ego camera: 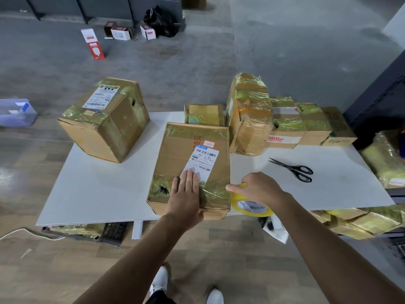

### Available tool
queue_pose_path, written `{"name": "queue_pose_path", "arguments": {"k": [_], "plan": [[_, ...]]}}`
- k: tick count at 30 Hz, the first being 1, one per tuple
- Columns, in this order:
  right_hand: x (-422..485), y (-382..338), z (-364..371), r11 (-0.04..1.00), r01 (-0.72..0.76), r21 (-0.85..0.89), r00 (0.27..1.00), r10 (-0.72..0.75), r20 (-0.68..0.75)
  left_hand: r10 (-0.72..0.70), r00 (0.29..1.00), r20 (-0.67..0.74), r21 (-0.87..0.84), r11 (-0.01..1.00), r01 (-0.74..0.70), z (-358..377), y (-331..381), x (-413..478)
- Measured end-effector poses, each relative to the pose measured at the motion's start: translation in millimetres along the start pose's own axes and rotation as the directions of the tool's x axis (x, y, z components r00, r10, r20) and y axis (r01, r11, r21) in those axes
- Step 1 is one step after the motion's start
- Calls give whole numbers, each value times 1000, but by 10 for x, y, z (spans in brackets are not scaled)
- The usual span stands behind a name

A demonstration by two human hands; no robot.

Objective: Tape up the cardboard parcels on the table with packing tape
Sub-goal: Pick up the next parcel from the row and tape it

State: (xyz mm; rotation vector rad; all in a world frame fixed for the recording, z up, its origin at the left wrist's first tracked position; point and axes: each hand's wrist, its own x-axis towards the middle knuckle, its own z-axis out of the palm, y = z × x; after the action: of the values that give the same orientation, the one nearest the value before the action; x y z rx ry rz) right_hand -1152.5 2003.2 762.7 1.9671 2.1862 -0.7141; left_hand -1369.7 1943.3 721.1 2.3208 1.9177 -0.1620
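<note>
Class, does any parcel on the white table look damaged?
Yes. The brown cardboard parcel under the left hand has a dark puncture hole near its front-left corner; the large cardboard box at far left has another.

- left hand [186, 194] lies flat, palm down, fingers straight and close together on the parcel [175, 150], bare forearm extended.
- right hand [256, 189] curls over the tape roll [252, 208], thumb stretched leftward.

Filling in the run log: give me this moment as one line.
left hand: flat on front parcel | right hand: grips tape roll at parcel's right edge | scissors: lying on table
</note>
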Motion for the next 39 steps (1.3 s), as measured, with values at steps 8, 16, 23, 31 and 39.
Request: {"name": "queue_pose_path", "arguments": {"k": [8,16,23,31,39], "plan": [[54,14,9,999,-4,43,999,2,49,51,998,37,3,999,-51,-41,716,17],[119,43,-5,1000,0,29,994,-4,113,148,979,-142,-115,980,-165,128,191,-49],[125,126,87,993,20,114,994,-32,107,-39,992,-116,-2,999,40,86,-309,-216],[76,204,112,977,116,178,993,-117,-5,59,995,78,83,994,-65,-211,743,87],[-15,277,183,947,85,309,992,-51,-116,89,967,238,209,968,-140,-444,804,343]]}}
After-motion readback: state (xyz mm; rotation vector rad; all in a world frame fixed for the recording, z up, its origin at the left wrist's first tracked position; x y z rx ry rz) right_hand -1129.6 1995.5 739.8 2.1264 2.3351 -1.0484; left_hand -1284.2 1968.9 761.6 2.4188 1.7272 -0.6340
